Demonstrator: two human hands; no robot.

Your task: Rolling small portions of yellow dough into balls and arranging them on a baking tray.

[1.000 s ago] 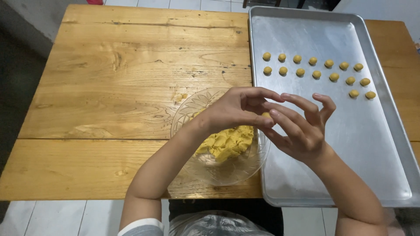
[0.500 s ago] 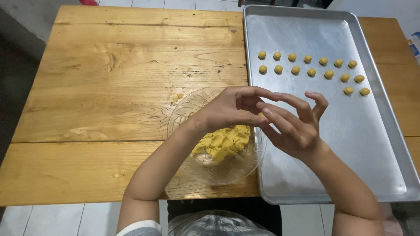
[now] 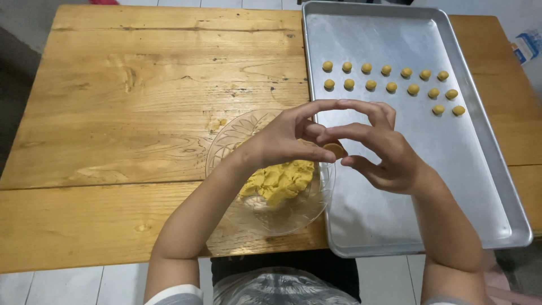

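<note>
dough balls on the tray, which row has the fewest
The third row, nearest the hands: just two dough balls at the right end of the tray. The two rows above hold seven each.

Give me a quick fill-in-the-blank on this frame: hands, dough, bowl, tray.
1. The left hand and right hand pinch a small piece of dough between their ____.
2. The remaining yellow dough sits in a clear ____ bowl.
3. The dough balls lie on a metal ____ to the bowl's right.
4. Bowl and baking tray both rest on a ____ table.

Missing words: fingertips; glass; tray; wooden
</note>
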